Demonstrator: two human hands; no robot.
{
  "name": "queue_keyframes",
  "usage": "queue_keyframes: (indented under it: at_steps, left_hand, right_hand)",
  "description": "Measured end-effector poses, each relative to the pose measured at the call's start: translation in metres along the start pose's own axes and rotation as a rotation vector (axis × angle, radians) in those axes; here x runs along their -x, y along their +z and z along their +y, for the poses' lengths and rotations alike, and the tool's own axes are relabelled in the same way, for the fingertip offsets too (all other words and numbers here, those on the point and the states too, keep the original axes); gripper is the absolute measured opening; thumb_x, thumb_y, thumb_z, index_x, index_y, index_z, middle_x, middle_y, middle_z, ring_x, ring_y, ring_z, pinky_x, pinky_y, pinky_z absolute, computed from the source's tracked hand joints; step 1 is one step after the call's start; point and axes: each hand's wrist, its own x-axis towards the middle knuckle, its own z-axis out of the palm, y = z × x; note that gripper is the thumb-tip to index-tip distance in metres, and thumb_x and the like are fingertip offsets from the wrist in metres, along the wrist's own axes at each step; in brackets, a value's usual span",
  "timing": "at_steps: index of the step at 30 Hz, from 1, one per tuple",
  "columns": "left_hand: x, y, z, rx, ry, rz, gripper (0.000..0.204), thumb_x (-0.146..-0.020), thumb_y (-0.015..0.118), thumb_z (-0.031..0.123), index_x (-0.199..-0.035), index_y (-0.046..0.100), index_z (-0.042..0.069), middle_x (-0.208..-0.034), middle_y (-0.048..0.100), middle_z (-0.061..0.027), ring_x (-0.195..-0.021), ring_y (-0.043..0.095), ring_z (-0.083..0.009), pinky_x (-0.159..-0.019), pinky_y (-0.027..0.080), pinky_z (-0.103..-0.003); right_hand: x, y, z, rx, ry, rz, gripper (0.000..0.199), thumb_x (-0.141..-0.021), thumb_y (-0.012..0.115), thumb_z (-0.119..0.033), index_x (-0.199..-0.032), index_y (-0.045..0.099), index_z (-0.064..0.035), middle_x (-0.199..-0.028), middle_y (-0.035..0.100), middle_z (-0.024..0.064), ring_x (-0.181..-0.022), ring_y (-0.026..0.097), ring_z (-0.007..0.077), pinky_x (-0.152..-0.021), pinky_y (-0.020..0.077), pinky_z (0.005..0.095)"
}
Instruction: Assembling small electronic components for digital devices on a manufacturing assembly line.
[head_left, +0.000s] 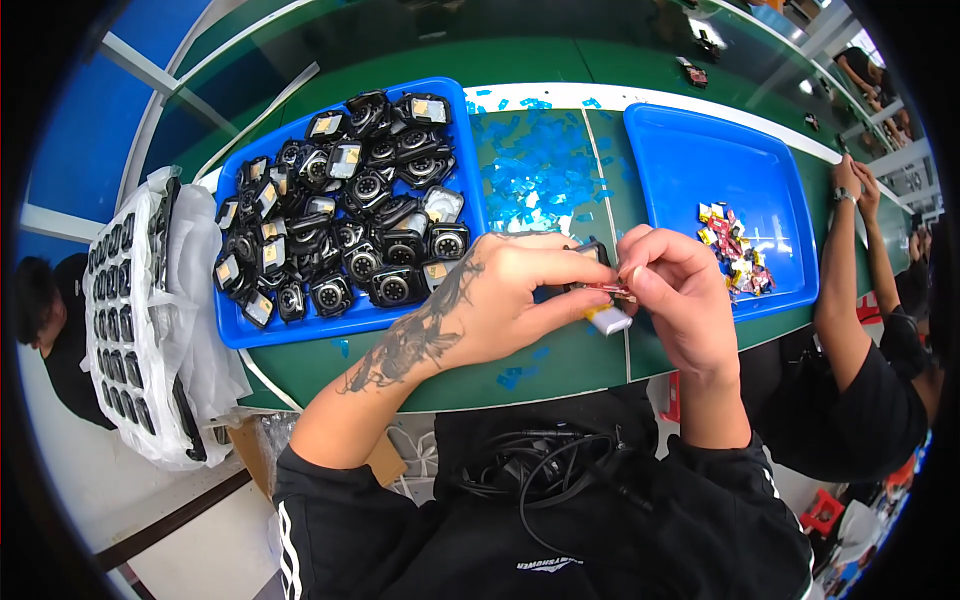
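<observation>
Close to the table's front edge, both my hands meet over one small assembly. Thumb and fingers of my left hand [510, 290] are closed around a black smartwatch case [590, 253], mostly covered by the hand. From under its thumb sticks out a silver battery [610, 320] with a yellow edge. My right hand [685, 300] pinches a thin red circuit piece [622, 291] beside the battery. How these parts join is hidden by my fingers. To the left, a blue tray [470, 150] holds many black smartwatch cases [368, 187], several with a pale battery showing.
Right of my hands stands a blue tray [700, 150] with a pile of red, yellow and silver small parts [735, 250]. Blue film pieces [530, 165] are scattered between the trays. White-wrapped stacked trays [130, 320] stand at far left. A co-worker's arms [850, 250] are at the right.
</observation>
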Motion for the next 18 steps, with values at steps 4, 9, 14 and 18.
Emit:
queue_keyframes:
  at_steps: [4,9,14,18]
  left_hand:
    - [0.001,0.003,0.007,0.386,-0.38,-0.049,0.014,-0.087,0.068,0.003,-0.099,0.07,-0.003,-0.088,0.071,-0.009,-0.079,0.065,-0.0103,-0.067,0.052,-0.024]
    - [-0.001,0.001,0.005,0.536,-0.52,-0.065,0.015,-0.089,0.066,0.003,-0.1,0.069,-0.006,-0.095,0.071,-0.0087,-0.083,0.064,-0.0086,-0.072,0.054,-0.023]
    - [-0.002,0.008,0.006,0.546,-0.558,0.038,0.021,-0.089,0.065,0.0,-0.109,0.066,-0.007,-0.101,0.069,-0.0114,-0.093,0.066,-0.0138,-0.083,0.055,-0.025]
    - [0.001,0.012,0.004,0.622,-0.422,0.113,0.026,-0.088,0.063,-0.004,-0.114,0.062,-0.008,-0.112,0.065,-0.0142,-0.101,0.065,-0.0167,-0.089,0.055,-0.027]
  right_hand:
    - [0.004,0.0,0.003,-0.005,-0.053,0.022,0.006,-0.089,0.064,-0.003,-0.093,0.064,0.0011,-0.093,0.062,0.0043,-0.078,0.058,0.0074,-0.065,0.0471,0.0212]
    - [0.007,0.01,0.0,0.119,-0.119,0.069,0.011,-0.085,0.066,0.005,-0.096,0.062,0.0027,-0.092,0.063,0.0051,-0.082,0.059,0.008,-0.066,0.0495,0.0197]
    - [0.005,0.017,0.007,0.321,-0.211,0.187,0.026,-0.082,0.066,0.011,-0.106,0.058,0.0038,-0.089,0.064,0.0062,-0.085,0.061,0.0089,-0.067,0.0515,0.0186]
    - [-0.001,0.018,0.01,0.262,-0.195,0.236,0.045,-0.083,0.067,0.008,-0.122,0.045,0.0008,-0.088,0.064,0.0067,-0.081,0.062,0.0073,-0.067,0.05,0.0181]
